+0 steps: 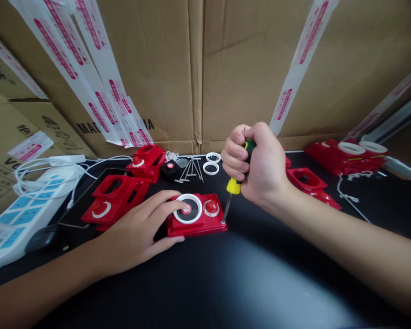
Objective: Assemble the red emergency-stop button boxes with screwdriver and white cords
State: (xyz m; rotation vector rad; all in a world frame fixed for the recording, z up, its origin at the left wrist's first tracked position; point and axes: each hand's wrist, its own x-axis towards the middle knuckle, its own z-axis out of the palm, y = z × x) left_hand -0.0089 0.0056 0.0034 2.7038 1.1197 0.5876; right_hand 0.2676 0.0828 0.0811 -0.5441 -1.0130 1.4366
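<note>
My right hand [256, 167] is closed in a fist round a screwdriver [235, 185] with a green and yellow handle. Its shaft points down, with the tip at the right edge of a red plastic unit [196, 218] on the black table. That unit carries a white ring with a dark centre and a red button. My left hand [140, 233] lies on the unit's left side, fingers stretched out, with the index finger on the white ring.
Several other red housings [114, 198] lie to the left, with more red housings [345, 155] at the right. Loose white rings [211, 168] and metal pins [191, 169] sit near the cardboard boxes [198, 68] behind. A white power strip [23, 205] with cables lies far left.
</note>
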